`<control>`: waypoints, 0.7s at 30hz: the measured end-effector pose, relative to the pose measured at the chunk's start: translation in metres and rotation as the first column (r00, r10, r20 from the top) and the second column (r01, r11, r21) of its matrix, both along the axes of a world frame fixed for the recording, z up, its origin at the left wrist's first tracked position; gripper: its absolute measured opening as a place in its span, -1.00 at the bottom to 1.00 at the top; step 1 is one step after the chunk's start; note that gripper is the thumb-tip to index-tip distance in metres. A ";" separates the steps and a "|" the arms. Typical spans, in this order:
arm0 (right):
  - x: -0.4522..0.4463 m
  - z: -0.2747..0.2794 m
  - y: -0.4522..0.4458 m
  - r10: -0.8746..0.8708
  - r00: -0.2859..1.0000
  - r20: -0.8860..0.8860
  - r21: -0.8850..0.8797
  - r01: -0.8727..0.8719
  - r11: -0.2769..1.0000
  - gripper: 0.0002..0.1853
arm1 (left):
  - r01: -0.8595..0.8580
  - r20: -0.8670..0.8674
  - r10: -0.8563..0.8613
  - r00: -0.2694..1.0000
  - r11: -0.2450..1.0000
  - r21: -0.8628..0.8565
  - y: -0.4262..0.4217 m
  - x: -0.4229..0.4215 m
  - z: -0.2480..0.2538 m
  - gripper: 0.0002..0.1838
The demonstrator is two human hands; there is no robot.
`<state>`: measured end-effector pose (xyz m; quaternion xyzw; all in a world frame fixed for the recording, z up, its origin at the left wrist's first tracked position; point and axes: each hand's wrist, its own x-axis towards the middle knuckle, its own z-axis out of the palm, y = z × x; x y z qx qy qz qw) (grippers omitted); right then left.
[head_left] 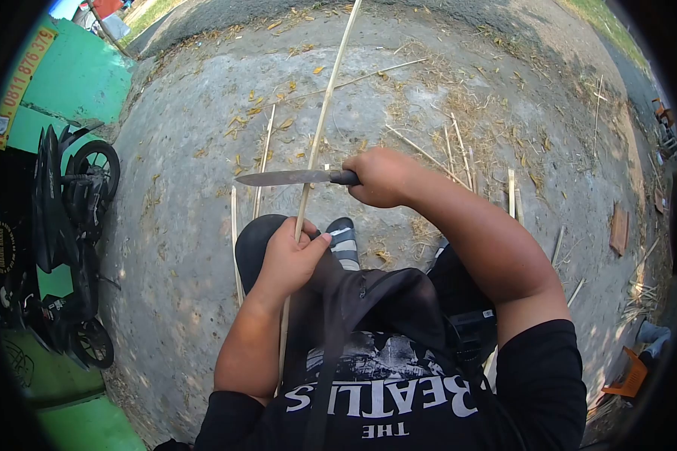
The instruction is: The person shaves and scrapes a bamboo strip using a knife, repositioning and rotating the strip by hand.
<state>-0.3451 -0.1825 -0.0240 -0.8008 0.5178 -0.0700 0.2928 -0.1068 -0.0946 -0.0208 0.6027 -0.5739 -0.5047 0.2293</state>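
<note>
A long, pale bamboo strip (327,105) runs from the top of the view down past my lap. My left hand (292,252) is closed around it just above my knee. My right hand (380,177) grips the dark handle of a large knife (282,178). The blade lies across the strip, pointing left, a little above my left hand. It looks to be touching the strip, though I cannot tell whether it cuts into it. The lower end of the strip passes beneath my left forearm.
Several cut bamboo strips (264,154) lie on the concrete ground (180,195) among shavings and dry leaves. A black motorbike (71,225) stands at the left by a green wall (83,71). To the right are a brown block (619,229) and an orange crate (628,374).
</note>
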 end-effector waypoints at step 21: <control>-0.003 -0.008 -0.014 -0.065 0.992 -0.110 0.049 0.071 0.996 -0.75 | 0.065 0.087 -0.064 0.994 0.998 -0.013 0.000 0.003 -0.008 -0.64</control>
